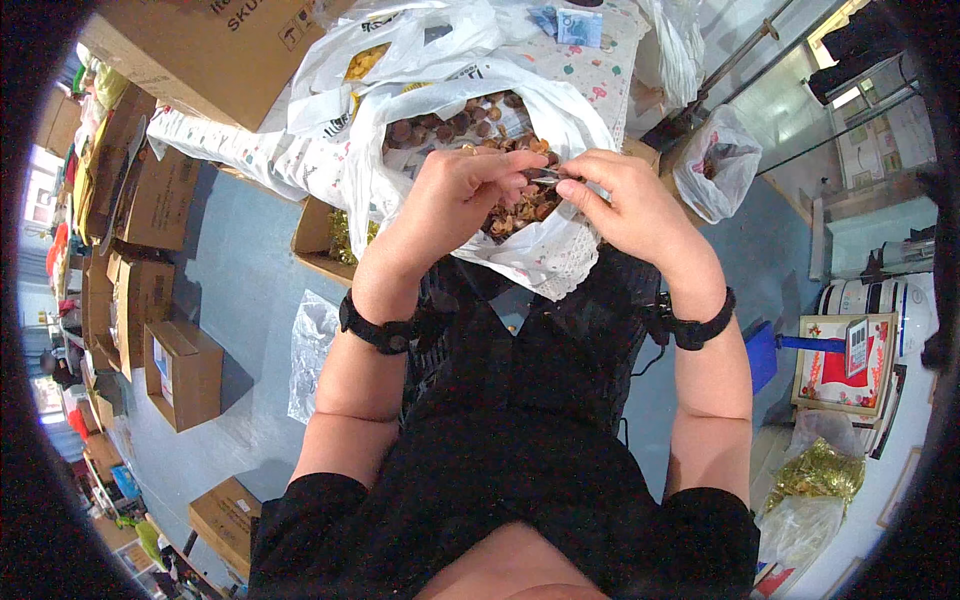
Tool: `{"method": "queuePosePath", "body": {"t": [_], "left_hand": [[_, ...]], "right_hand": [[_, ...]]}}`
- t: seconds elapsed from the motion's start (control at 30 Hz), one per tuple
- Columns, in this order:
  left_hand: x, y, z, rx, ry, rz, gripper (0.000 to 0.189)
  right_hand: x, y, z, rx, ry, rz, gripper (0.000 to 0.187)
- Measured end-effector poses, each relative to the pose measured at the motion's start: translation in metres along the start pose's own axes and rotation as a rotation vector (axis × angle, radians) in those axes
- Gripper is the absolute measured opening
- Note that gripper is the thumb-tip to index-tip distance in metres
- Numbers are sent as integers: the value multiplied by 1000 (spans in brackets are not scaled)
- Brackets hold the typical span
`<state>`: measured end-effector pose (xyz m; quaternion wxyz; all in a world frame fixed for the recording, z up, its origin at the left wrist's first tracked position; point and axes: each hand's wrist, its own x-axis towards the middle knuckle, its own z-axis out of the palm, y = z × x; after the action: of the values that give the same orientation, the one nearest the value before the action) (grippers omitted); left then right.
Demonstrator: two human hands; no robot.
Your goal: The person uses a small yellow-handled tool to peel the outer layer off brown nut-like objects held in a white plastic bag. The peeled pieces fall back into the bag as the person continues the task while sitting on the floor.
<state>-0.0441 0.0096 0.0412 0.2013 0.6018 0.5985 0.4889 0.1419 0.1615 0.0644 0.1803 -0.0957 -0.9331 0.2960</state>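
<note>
My left hand (469,187) and my right hand (626,202) meet over an opened white plastic bag (367,157). Between thumb and fingers my right hand pinches a small metal tool (546,178), whose exact kind I cannot tell. The left fingertips are raised beside the tool's tip; whether they grip something small is hidden. Inside the bag lie round brown nuts, perhaps chestnuts (427,129), towards the back left, and broken brown shells (521,211) nearer to me. The bag rests on a table with a patterned cloth (600,86).
Another white bag with yellowish pieces (367,61) lies behind. A large cardboard box (202,60) stands back left, and an open carton with gold tinsel (319,244) below the table's left side. A plastic bag (716,165) hangs open at the right. Cartons (184,371) stand on the left floor.
</note>
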Motion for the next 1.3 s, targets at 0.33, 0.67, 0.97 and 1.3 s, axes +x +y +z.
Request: {"method": "queuePosePath", "body": {"t": [0.33,0.67,0.97,1.3], "left_hand": [[0,-8,1,-23,51,83,48],[-1,-11,-1,-69,41,48,50],[-1,-10,-1,-82,41,0,44],[0,-4,9,-249,116,-157,22]], "right_hand": [[-1,-5,5,13,12,-2,26],[-1,-3,11,11,30,-33,24],[0,0,11,-38,28,-46,25],[1,-8,5,15,70,30,25]]}}
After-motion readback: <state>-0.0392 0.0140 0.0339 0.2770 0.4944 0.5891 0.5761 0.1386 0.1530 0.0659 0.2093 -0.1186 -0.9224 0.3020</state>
